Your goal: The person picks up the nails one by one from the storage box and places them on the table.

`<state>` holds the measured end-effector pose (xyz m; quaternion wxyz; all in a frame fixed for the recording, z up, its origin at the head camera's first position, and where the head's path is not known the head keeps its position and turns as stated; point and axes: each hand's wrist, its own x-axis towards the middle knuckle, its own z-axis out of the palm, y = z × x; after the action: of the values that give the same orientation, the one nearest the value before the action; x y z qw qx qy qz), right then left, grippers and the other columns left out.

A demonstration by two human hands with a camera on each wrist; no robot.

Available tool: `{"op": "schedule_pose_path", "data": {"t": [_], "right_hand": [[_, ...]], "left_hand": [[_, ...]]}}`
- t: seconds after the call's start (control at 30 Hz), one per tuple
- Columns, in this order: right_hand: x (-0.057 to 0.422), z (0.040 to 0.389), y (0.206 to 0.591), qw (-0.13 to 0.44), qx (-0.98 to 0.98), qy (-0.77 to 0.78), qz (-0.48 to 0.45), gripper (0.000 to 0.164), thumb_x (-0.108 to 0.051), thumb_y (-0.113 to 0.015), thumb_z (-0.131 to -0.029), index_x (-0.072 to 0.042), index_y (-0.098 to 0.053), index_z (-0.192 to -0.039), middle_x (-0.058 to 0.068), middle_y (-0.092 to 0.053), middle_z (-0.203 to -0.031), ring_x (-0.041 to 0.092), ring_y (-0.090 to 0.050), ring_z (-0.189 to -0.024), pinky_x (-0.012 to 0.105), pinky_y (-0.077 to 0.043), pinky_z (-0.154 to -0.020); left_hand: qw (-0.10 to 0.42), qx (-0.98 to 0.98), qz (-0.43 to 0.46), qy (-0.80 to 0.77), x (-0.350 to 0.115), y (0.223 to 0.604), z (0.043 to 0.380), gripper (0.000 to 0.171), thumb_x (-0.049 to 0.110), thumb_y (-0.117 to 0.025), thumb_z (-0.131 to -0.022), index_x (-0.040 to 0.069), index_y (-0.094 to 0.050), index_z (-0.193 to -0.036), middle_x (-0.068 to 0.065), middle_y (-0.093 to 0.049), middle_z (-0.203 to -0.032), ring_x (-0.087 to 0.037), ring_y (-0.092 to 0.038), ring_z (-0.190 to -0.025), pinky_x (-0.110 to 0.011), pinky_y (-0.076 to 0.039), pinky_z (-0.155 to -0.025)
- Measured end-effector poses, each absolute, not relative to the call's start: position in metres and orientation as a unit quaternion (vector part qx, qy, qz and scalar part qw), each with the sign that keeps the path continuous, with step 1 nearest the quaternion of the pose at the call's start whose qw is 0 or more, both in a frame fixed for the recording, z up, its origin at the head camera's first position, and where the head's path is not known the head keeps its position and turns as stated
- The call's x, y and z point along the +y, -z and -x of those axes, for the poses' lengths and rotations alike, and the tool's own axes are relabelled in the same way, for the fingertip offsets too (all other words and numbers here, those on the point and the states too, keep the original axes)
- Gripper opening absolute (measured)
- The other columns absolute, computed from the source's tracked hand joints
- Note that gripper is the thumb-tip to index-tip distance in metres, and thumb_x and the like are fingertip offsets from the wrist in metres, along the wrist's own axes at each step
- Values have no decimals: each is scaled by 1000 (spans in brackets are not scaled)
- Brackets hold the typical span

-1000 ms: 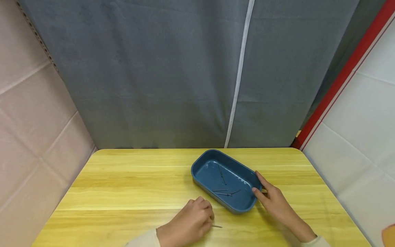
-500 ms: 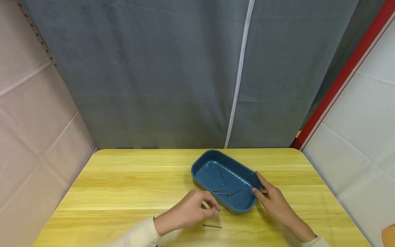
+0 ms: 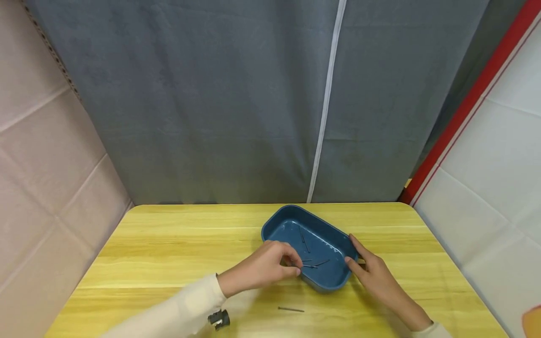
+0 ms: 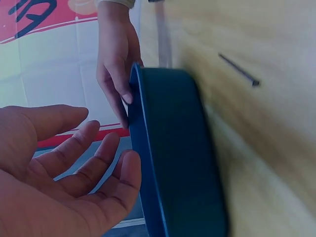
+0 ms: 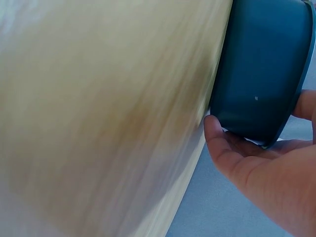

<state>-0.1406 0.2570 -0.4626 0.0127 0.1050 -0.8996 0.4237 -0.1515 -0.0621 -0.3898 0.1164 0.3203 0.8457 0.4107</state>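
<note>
A blue rectangular box (image 3: 318,283) lies at an angle on the table, with several thin dark nails (image 3: 316,265) on its floor. My left hand (image 3: 268,266) is over the box's near left rim. In the left wrist view its fingers (image 4: 101,160) are loosely bent and apart from the thumb, with nothing seen between them. My right hand (image 3: 378,277) grips the right end of the box, thumb at the rim and other fingers along the outside. One more nail (image 3: 290,309) lies on the table in front of the box.
The light wooden table (image 3: 177,253) ends at a grey curtain (image 3: 220,117) behind. White cloth walls (image 3: 486,197) stand at both sides, the right one with a red band. A small black device (image 3: 219,319) is under the left sleeve.
My left hand has risen from beside the loose nail on the table and moved forward to the box's near rim. The right hand and box have stayed in place.
</note>
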Motion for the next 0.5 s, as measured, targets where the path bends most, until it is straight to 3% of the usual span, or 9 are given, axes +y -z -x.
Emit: {"op": "schedule_pose_path", "data": {"t": [0.2, 0.5], "right_hand": [[256, 142, 463, 11, -900, -421, -109, 67, -15, -66, -112, 7, -35, -167, 38, -47, -160, 36, -77, -114, 40, -64, -89], [257, 143, 464, 16, -900, -421, -112, 67, -13, -66, -111, 8, -35, -167, 39, -48, -159, 37, -77, -112, 40, -64, -88]], "left_hand": [[91, 863, -340, -361, -58, 384, 164, 6, 8, -82, -97, 10, -85, -101, 4, -80, -102, -15, -69, -96, -24, -54, -82], [99, 878, -339, -322, -49, 387, 180, 7, 8, -83, -97, 9, -87, -103, 2, -82, -104, -20, -71, -101, -23, -53, -79]]}}
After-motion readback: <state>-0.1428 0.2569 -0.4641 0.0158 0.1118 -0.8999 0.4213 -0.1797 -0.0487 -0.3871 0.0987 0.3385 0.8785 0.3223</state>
